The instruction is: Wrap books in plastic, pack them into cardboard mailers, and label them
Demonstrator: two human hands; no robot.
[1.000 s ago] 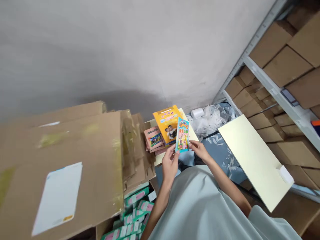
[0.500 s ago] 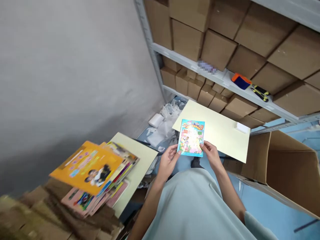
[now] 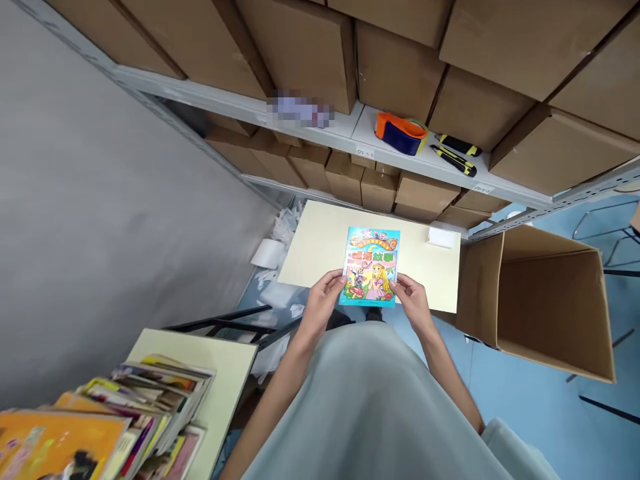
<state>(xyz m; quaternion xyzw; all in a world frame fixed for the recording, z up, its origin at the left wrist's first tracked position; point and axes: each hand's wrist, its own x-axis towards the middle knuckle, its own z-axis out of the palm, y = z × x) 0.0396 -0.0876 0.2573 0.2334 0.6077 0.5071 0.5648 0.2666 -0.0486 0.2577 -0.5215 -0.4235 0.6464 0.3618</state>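
Observation:
A thin picture book (image 3: pixel 371 267) with a blue border and a long-haired cartoon figure on its cover is held up, cover facing me. My left hand (image 3: pixel 323 297) pinches its lower left edge. On the opposite side, my right hand (image 3: pixel 411 299) grips the lower right edge, thumb on the cover. Behind and below the book lies a cream tabletop (image 3: pixel 320 233), with a small white box (image 3: pixel 441 237) near its far right corner.
Stacked books (image 3: pixel 150 407) lie on another cream table (image 3: pixel 230 367) at lower left. To the right stands an open cardboard box (image 3: pixel 550 307). Ahead, a shelf (image 3: pixel 345 130) bears cartons, an orange-and-blue tape dispenser (image 3: pixel 401 133) and utility knives (image 3: pixel 456 153). Crumpled white packing material (image 3: pixel 280 293) litters the floor.
My view has swung to the right, so the book stack sits lower left and the shelf looms larger. Both hands still hold the book, now over the cream tabletop, its cover free of glare.

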